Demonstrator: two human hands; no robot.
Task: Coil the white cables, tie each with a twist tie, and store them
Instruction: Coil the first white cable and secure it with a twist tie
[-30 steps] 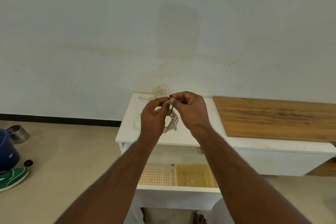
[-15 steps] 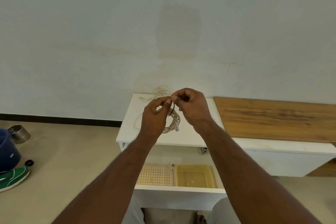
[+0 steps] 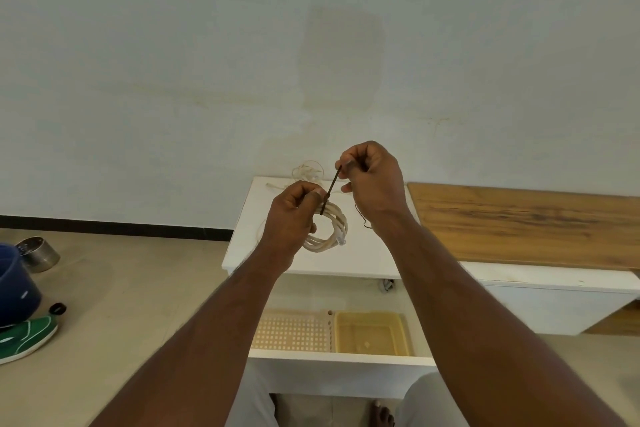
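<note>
My left hand grips a coiled white cable above the white table, pinching it where a dark twist tie wraps the coil. My right hand pinches the tie's upper end, holding it stretched up and to the right. A plug end of the cable hangs at the coil's lower right. A second, loose white cable lies tangled at the table's back edge by the wall. Another thin dark tie lies on the table below my right wrist.
An open white drawer below the table holds a perforated cream tray and a yellow plastic box. A wooden board lies on the bench to the right. On the floor at left are a blue bucket, a steel pot and a green shoe.
My hands have come apart: the right hand rose up and to the right, drawing the twist tie out straight, while the left stayed on the coil.
</note>
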